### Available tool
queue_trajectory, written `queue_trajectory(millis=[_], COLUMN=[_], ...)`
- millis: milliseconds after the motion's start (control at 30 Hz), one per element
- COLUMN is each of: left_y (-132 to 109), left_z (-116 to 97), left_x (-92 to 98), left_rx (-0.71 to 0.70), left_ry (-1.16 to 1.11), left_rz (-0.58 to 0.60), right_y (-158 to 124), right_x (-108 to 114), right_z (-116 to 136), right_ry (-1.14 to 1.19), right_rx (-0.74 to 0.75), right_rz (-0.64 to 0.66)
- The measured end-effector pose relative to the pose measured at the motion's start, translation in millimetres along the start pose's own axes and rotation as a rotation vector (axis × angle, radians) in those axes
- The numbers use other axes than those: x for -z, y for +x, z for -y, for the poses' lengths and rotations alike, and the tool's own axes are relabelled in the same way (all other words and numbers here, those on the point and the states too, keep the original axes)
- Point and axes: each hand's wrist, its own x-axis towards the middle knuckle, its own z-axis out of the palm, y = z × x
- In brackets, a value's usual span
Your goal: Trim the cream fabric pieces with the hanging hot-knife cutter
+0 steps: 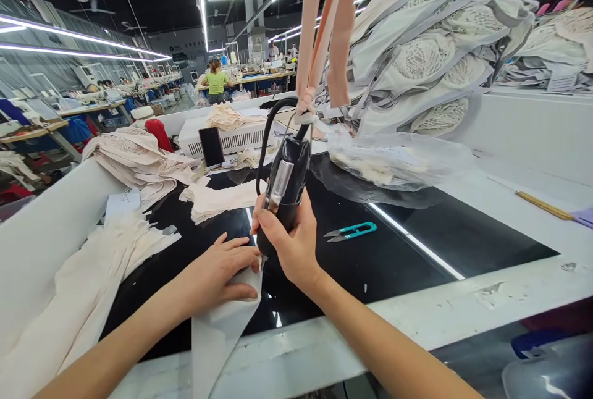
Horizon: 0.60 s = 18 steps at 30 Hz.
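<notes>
Right hand (299,247): fingers wrapped round black corded handheld tool (291,170); its lower end beside left hand (210,277), fingers extended over white fabric strip (220,337).

Handheld tool (295,170): black and silver. Fabric (220,340) at its seven o'clock: off-white. Snips (356,231), four o'clock: teal-handled. Straps (309,41), twelve o'clock: peach. Garment stack (419,56), two o'clock: grey, cream lace pattern.

The handheld tool (295,184) looks glossy black plastic with a shiny metal plate (281,180); from it, at four o'clock, metal-bladed snips (351,229); at seven, matt cloth (222,337).
</notes>
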Motion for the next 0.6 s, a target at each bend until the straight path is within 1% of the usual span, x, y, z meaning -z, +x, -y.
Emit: queue_trajectory(millis=[167,333,467,600], left_y=[1.7,2.2,1.2,1.5], left_z=[2.3,3.6,2.2,1.1], left_x=[-0.6,-0.7,0.3,1.5], left_rx=[-0.017,-0.039,-0.036,-0.01], left_ry=[-0.012,-0.017,-0.013,0.001], left_rz=[-0.014,-0.024,-0.013,0.013], right_y=[0.3,-6.7,-8.4,-2.1], right_x=[-0.9,-0.4,-0.6,-0.5], right_z=[0.9,4.7,8.2,7.6], right_ry=[-0.048,0.021,0.039,0.02], right_rx=[-0.008,-0.022,0.004,0.035], right_rz=[-0.019,-0.011,0.015,-0.036])
